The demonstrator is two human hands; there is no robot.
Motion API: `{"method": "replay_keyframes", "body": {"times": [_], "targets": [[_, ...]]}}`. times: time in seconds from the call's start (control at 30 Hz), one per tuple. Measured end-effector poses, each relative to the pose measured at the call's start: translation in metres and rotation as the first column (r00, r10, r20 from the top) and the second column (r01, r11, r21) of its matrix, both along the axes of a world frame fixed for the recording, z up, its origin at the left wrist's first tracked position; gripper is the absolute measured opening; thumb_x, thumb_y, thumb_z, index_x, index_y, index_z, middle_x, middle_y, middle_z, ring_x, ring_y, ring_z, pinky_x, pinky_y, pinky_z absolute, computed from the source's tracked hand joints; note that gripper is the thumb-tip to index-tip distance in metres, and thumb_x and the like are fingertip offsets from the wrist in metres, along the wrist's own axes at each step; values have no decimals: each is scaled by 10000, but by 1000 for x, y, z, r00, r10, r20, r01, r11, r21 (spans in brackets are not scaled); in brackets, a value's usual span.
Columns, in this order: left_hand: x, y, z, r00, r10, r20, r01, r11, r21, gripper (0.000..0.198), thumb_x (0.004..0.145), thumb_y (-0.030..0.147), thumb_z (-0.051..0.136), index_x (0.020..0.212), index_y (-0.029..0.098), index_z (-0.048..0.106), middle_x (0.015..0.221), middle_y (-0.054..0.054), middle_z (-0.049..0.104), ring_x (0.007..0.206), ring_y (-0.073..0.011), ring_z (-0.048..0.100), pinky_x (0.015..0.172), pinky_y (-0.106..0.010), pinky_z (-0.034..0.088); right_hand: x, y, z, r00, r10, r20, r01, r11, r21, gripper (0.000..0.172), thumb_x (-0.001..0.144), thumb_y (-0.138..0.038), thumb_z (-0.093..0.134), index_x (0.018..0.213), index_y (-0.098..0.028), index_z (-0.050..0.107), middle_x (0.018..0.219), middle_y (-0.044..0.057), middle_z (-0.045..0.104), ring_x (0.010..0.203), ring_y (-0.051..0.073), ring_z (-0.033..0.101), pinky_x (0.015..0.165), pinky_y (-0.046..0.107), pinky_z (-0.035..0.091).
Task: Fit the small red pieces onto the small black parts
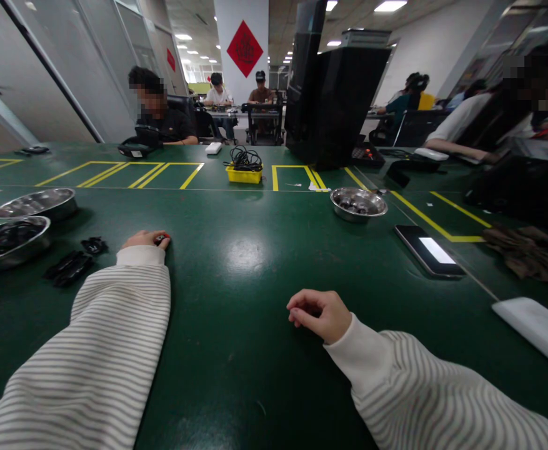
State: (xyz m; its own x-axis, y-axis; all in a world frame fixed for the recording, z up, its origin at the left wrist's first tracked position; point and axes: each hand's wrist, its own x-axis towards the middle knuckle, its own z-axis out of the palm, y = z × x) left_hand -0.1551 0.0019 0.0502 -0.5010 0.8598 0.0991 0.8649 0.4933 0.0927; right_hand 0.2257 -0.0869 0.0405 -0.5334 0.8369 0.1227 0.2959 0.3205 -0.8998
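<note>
On the left side of the green table, my left hand [145, 240] rests with its fingers closed on a small black part [162, 239], mostly hidden by the fingers. Beside that forearm lie several black plastic pieces [70, 267] and a smaller black piece [94, 245]. My right hand [319, 312] is right of the middle, its fingers curled and the thumb meeting the fingertips. I see nothing between them. Farther left, a steel bowl [44, 240] holds dark parts, and a second steel bowl [70, 203] stands behind it.
A steel bowl [358, 215] with small parts and a phone [428, 253] lie to the right, near a white object [536, 331] and brown cloth [529, 250]. A yellow tray [244, 175] with black cable and a tall black case [348, 106] stand farther back. People sit around.
</note>
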Motion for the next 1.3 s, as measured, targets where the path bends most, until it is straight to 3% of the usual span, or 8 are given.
{"method": "replay_keyframes", "body": {"times": [0.1,0.3,0.63,0.73,0.83,1.1,1.2,1.3], "targets": [[-1,0,-1,999,23,24,-24,999,39,477,723,413,468,1156,214,494,940,-55,596,836,-226,527,694,-319,412,0,0,-1,1000,-7,3,7,1000,4,107,741,-201,528,759,-120,596,628,48,640,530,132,611,518,259,525],[-12,-4,-3,992,104,74,-112,987,114,380,728,346,461,1063,190,549,903,-37,633,817,-186,553,697,-279,414,-1,0,-2,1000,-1,-1,1,1000,-18,95,725,-184,524,751,-124,593,614,45,641,507,124,604,503,239,514],[-27,0,-10,996,91,-1,-90,989,115,449,679,386,527,1062,155,570,1023,-101,577,923,-266,485,761,-335,389,-1,1,-1,1000,18,25,-18,1000,12,109,731,-195,521,753,-121,598,614,45,645,505,120,600,492,227,507],[-21,1,-14,996,-39,-80,52,985,163,473,713,396,519,1137,187,521,1112,-70,519,1036,-262,373,853,-332,330,-1,1,0,999,18,34,-19,1000,18,103,737,-193,522,756,-127,598,619,37,644,511,115,600,498,223,509],[-17,1,-17,968,-203,-147,227,959,169,387,768,361,472,1095,175,561,1050,-57,559,1019,-255,348,854,-344,318,-1,0,-1,999,19,39,-20,1000,17,97,741,-186,523,761,-128,599,622,36,643,520,115,602,502,222,510],[-5,-3,-16,936,-315,-159,337,931,139,315,748,350,470,917,149,644,898,-83,623,918,-242,449,825,-307,340,0,1,-4,999,30,43,-31,999,25,93,743,-190,527,765,-137,601,619,29,644,511,110,601,500,217,505],[26,-10,-16,889,-448,-93,458,864,210,268,721,334,492,863,160,638,841,-69,637,862,-219,489,798,-291,375,0,1,-5,1000,12,25,-12,1000,17,100,733,-199,528,753,-135,602,607,31,642,497,113,597,494,221,503],[76,-23,-19,755,-655,34,618,727,299,188,695,289,502,783,163,611,747,-52,628,738,-181,522,705,-275,420,-1,0,-5,1000,-2,20,2,1000,14,103,725,-200,530,747,-133,606,598,30,640,489,110,594,484,215,498]]}}
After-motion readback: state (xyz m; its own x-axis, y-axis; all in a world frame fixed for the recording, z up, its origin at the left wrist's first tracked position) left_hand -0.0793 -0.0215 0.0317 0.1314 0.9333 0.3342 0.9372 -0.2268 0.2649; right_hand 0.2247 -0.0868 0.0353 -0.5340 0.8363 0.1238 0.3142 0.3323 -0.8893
